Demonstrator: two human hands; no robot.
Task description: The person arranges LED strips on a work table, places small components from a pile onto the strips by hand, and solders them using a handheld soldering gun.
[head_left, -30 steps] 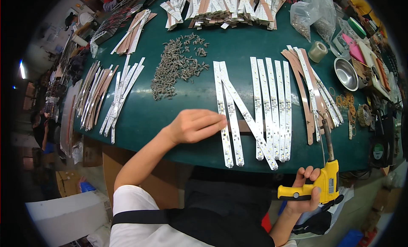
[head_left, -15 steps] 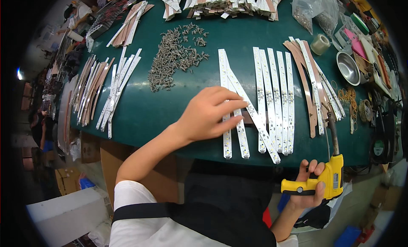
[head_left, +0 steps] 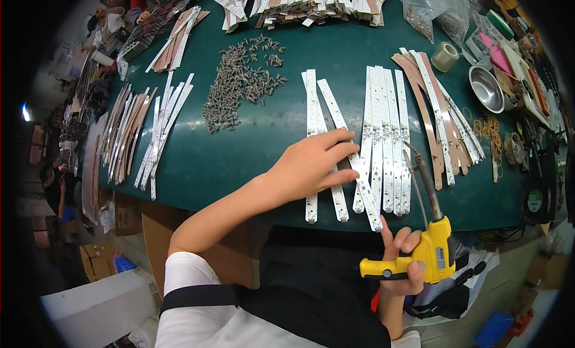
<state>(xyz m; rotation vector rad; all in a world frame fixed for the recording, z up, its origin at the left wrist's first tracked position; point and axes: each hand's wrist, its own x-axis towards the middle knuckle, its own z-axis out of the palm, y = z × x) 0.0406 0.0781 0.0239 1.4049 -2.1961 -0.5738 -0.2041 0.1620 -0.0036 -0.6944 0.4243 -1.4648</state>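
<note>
My left hand has its fingertips and thumb at the edge of a slanted white LED strip, gripping it near its middle. Part of that strip is hidden under the fingers. On its left lie more white LED strips, and on its right several others stand side by side. A yellow soldering gun is held in my right hand, fingers wrapped around its grip. Its metal tip and thin feed tube point up over the right edge of the strip group.
A heap of small metal parts lies on the green table. Strip bundles flank it at left and right, with a large pile at the back. A metal bowl and tape roll sit at right.
My left hand has come down onto the slanted strip and shifted it left and slightly apart from its neighbour. My right hand has brought the soldering gun leftward, closer to the strips.
</note>
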